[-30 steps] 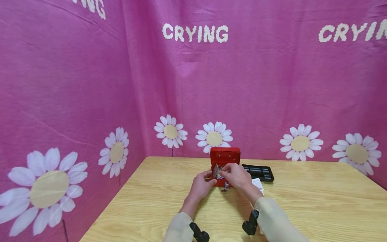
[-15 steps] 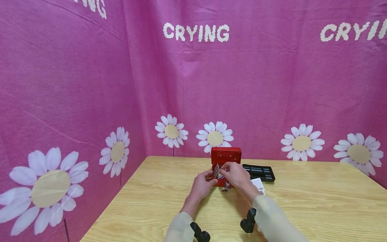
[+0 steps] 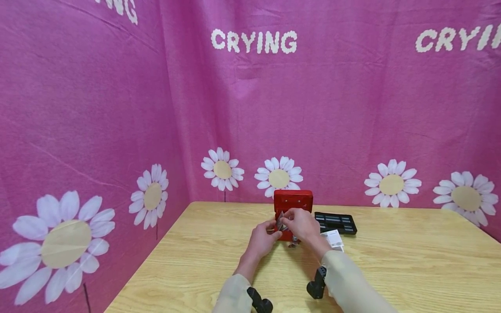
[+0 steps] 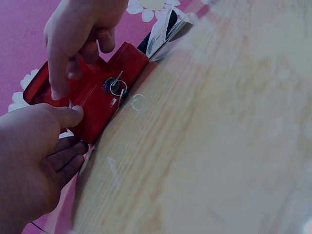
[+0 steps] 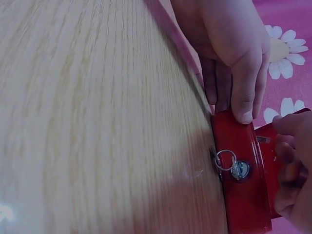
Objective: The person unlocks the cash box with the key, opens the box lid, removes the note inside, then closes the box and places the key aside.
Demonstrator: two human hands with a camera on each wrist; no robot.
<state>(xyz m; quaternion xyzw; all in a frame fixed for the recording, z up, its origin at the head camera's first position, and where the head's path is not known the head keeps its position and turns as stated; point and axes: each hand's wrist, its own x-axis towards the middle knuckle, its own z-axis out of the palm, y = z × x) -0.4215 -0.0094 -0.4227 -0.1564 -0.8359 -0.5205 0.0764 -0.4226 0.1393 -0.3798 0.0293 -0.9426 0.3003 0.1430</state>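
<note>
A small red cash box (image 3: pixel 292 198) stands on the table with its lid raised. My left hand (image 3: pixel 261 238) holds its left end, the thumb on the front corner and the other fingers by the side. My right hand (image 3: pixel 305 224) reaches into the box from the right, fingers bent, and pinches a greyish banknote (image 3: pixel 280 218) that leans at the left end. Most of the box's inside is hidden by the hands. In the right wrist view a key ring (image 5: pixel 225 160) hangs from the lock (image 5: pixel 241 170) on the box's front.
A black coin tray (image 3: pixel 354 226) with compartments lies right of the box. White printed papers (image 3: pixel 333 238) lie in front of it, partly behind my right wrist. Behind the wooden table (image 3: pixel 391 265) hangs a pink cloth (image 3: pixel 332 108) with daisies.
My right hand has shifted slightly left inside the box, towards the leaning banknote. More of the white papers shows. My left hand has stayed at the box's left end.
</note>
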